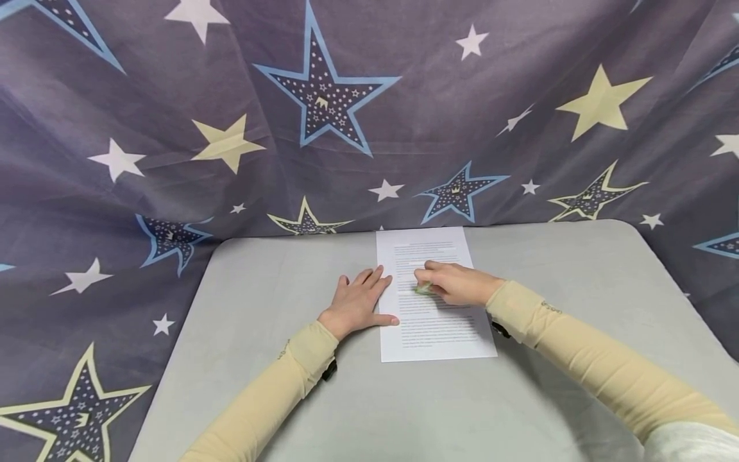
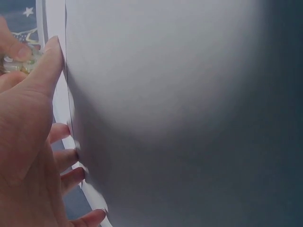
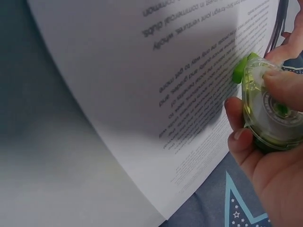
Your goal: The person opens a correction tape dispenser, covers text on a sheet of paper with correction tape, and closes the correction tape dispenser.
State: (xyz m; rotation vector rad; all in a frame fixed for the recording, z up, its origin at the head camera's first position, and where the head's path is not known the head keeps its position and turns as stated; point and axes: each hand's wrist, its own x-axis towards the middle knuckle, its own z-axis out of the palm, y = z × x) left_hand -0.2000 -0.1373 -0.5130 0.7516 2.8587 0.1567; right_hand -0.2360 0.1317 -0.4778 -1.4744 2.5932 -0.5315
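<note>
Tape dispenser [image 3: 271, 116] is sitting over the middle of the printed sheet, in the right hand. Going left to right: dark star-print cloth [image 1: 416, 38] is hanging behind the table and down its left side. Beige left sleeve [image 1: 271, 391] is reaching in from the lower left, a small black device [image 1: 330, 370] showing under the cuff. Left hand [image 1: 356, 303] is lying palm down with fingers spread, fingertips and thumb touching the left edge of the paper [image 1: 433, 330], gripping nothing. Paper is resting on the pale grey table [image 1: 277, 282], upright to the wearer, carrying several paragraphs of small black print. Dispenser is showing a clear, shiny, rounded case, yellow-green tint along the edge, pale round spool with green centre inside, bright green tip at the front. Tip is pointing toward the text; cannot tell if it is touching. Right hand [image 1: 458, 282] is gripping the case, thumb pressing on one broad side, other fingers curling around the opposite side. Beige right sleeve [image 1: 594, 359] is running off to the lower right, ending in whitish fabric [image 1: 693, 443].
</note>
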